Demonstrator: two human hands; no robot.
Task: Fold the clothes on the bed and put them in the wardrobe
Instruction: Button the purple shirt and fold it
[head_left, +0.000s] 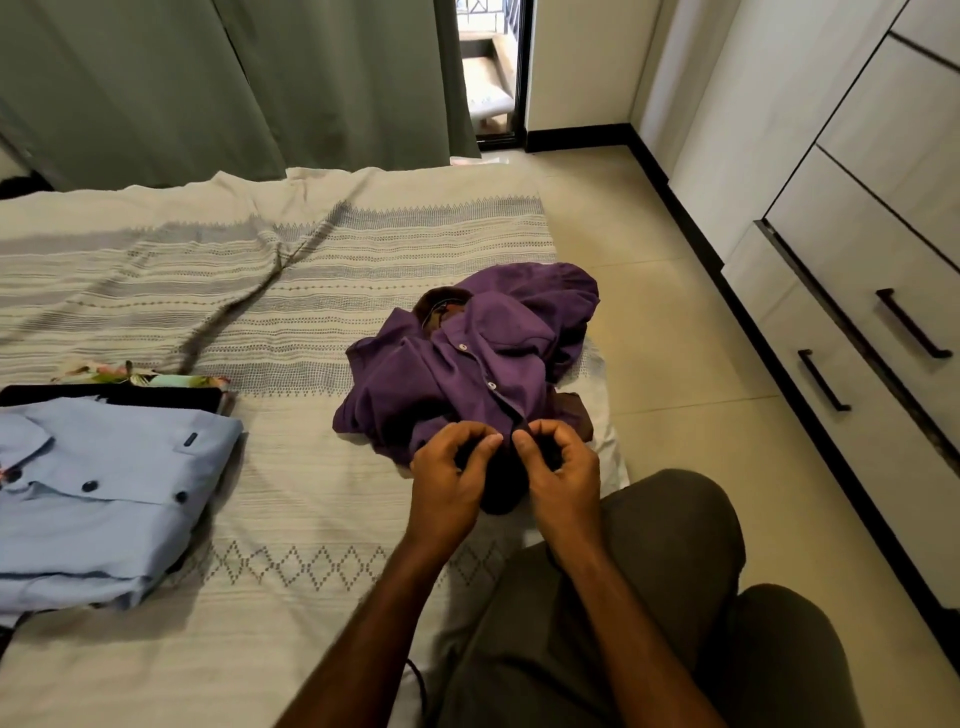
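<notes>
So right now it's the purple shirt (467, 358) getting the attention. It's lying crumpled in a heap on the bed (291, 519), near the edge closest to the wardrobe (857, 218), collar pointing away and the button placket running down toward the person. Both hands are at the lower end of that placket: the left hand (449, 480) and right hand (563, 475) sit right next to each other, each grip pinched together on the fabric, thumb and forefinger tips nearly meeting across the front opening. Looks to me like they're doing up a button, or at least lining up the two front edges, before any actual folding starts. Can't see the button itself under the fingers, so that's my read, not a fact.

So I'd say the step in hand is prep on shirt number whatever. Over on the left there's already a light blue shirt (104, 493) folded neatly, sitting on top of a dark garment (156, 396) with a floral piece (150, 378) peeking out behind. Nothing seems to have gone into the wardrobe yet, its drawers look closed.

Next move, I reckon: once the front is closed, the shirt needs spreading out flat, since the sleeves and body are all bunched up. That means letting go of the placket, grabbing the shoulders and giving it a shake or a smooth-out. The fabric looks soft and floppy, so it'll want flattening by palm before sleeves fold in.
</notes>
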